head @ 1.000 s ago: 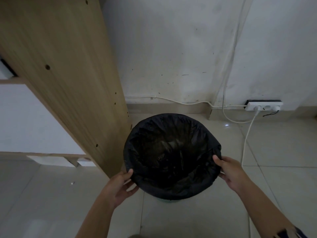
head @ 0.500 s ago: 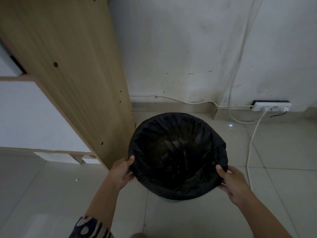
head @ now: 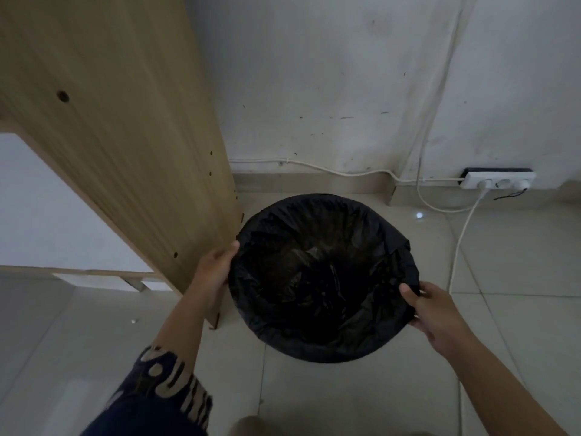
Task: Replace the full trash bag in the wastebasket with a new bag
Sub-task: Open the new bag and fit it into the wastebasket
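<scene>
A black trash bag (head: 317, 278) lines a round wastebasket on the tiled floor; its edge is folded over the rim and hides the basket itself. My left hand (head: 215, 272) grips the bag-covered rim on the left side, thumb on top. My right hand (head: 435, 316) grips the rim on the right, thumb hooked over the folded plastic. The bag's inside is dark and crumpled, and its contents cannot be made out.
A tall wooden panel (head: 125, 136) of a furniture piece stands right beside the basket on the left. A white power strip (head: 500, 179) lies at the wall's base at the right, with white cables (head: 462, 240) trailing over the floor. The white wall is just behind.
Both hands have closed onto the rim: the left slid up its left side and the right took hold of the right edge. The view moved closer.
</scene>
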Demonstrator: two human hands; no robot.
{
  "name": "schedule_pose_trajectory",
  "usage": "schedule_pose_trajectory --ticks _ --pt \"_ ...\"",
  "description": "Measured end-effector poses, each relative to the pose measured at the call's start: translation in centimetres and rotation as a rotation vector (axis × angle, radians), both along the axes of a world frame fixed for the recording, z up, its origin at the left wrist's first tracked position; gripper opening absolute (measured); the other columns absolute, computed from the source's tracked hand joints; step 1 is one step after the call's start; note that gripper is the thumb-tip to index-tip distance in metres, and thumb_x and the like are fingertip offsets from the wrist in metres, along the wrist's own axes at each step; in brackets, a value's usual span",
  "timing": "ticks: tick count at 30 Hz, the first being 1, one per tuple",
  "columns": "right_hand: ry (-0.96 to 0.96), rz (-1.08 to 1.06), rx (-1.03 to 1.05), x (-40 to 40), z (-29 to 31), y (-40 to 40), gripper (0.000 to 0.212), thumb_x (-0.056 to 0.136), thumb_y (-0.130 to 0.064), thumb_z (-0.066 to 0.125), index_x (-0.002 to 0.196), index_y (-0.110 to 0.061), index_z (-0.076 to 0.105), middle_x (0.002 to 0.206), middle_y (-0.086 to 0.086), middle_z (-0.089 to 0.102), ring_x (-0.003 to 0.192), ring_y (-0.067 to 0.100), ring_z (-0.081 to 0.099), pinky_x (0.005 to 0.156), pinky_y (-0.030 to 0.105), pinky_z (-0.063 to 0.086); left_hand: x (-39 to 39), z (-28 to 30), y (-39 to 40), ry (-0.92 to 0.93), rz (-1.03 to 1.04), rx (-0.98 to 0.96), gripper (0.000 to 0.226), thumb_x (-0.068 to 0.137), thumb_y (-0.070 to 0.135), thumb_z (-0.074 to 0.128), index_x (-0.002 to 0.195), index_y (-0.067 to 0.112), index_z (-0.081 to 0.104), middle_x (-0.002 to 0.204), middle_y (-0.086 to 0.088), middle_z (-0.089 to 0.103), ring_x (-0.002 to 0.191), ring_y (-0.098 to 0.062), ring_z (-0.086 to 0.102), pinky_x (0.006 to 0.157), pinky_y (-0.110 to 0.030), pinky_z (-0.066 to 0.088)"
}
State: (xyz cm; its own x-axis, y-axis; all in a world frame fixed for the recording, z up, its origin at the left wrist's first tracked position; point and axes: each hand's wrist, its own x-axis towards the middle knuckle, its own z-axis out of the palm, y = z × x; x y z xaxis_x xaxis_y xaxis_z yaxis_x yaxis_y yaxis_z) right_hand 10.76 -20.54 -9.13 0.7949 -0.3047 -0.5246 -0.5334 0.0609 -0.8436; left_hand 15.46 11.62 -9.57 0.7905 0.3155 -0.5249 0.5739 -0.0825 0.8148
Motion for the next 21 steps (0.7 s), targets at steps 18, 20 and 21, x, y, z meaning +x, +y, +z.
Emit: schedule_pose_trajectory --ticks 18,20,21 --pt "-0.028 0.086 -0.051 2.0 -0.7 -0.8 0.018 0.093 -0.011 0.05 0.108 -0.006 0.058 0.101 0.013 0.062 0.087 0.026 0.058 0.078 0.038 0.047 4.5 0.1 -0.4 0.167 -0.081 -0.081 0.042 0.101 0.024 0.028 0.133 0.0 0.041 0.139 -0.018 0.045 0.127 -0.032 0.042 0.099 -0.039 0.037" --pt "-0.027 0.088 -0.06 2.0 -0.8 -0.8 0.017 0.092 -0.012 0.05 0.106 -0.007 0.058 0.101 0.014 0.062 0.088 0.027 0.058 0.079 0.039 0.048 4.5 -0.2 -0.5 0.137 -0.054 -0.084 0.041 0.1 0.023 0.029 0.131 0.0 0.041 0.137 -0.02 0.047 0.123 -0.033 0.046 0.096 -0.041 0.04" --pt "-0.025 0.088 -0.062 2.0 -0.8 -0.8 0.017 0.092 -0.012 0.05 0.107 -0.006 0.058 0.101 0.014 0.062 0.087 0.027 0.058 0.079 0.039 0.047 4.4 -0.2 -0.5 0.13 -0.037 -0.073 0.04 0.1 0.023 0.03 0.131 0.0 0.041 0.135 -0.02 0.048 0.122 -0.034 0.047 0.095 -0.041 0.041"
